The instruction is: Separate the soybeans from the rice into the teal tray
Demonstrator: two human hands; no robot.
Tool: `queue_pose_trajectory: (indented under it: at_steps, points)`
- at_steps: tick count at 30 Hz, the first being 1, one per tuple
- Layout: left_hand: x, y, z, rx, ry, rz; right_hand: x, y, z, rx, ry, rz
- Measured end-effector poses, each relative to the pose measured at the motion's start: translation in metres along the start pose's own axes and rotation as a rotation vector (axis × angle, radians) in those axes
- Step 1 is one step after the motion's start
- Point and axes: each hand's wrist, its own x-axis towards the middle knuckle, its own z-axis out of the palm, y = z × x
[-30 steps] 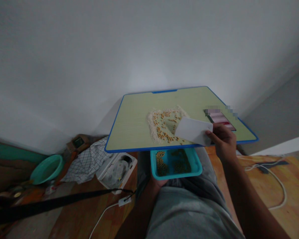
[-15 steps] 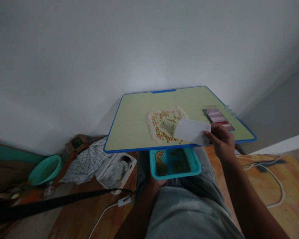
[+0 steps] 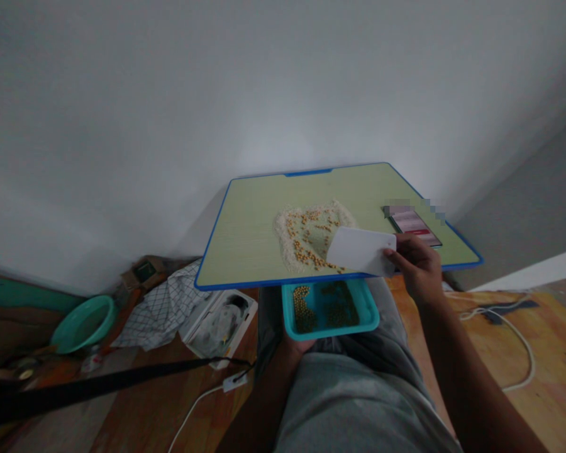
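My right hand [image 3: 419, 263] pinches the right end of a flat white plastic scraper [image 3: 361, 248], which lies low over the folding table [image 3: 248, 220]. The scraper's left edge meets a spread of pale grains like rice [image 3: 285, 244] with yellow-orange beans [image 3: 306, 257] scattered among them. Below the table's front edge is a turquoise tray [image 3: 332, 333], above my lap. It holds yellow beans [image 3: 304, 308] at the left and small dark green grains [image 3: 340, 308] at the right. My left hand [image 3: 300, 345] grips the tray from underneath, its fingers mostly hidden.
A phone [image 3: 415, 226] lies on the table's right side, by the wall. On the floor to the left are a green basin [image 3: 85, 324], a checked cloth [image 3: 155, 308], an open white box [image 3: 221, 324] and a power strip [image 3: 234, 382]. A white cable [image 3: 523, 343] curls at right.
Little differs. The scraper and my right hand have shifted very slightly left, and a few beans now gather along the scraper's lower left edge. The tray stays in place.
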Motion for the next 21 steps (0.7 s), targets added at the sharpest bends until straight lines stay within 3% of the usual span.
queue_pose_trajectory:
  at_steps: [4,14,21]
  points:
    - [-0.002,0.001,0.002,-0.16,-0.003,-0.043,0.0,-0.001,0.0,-0.002,-0.002,0.003]
    - [-0.005,0.005,0.016,-0.111,-0.188,-0.062,-0.001,-0.003,-0.001,-0.004,-0.048,0.013]
    - [-0.004,0.003,0.014,-0.097,-0.21,-0.04,0.0,-0.006,0.001,0.018,-0.057,0.046]
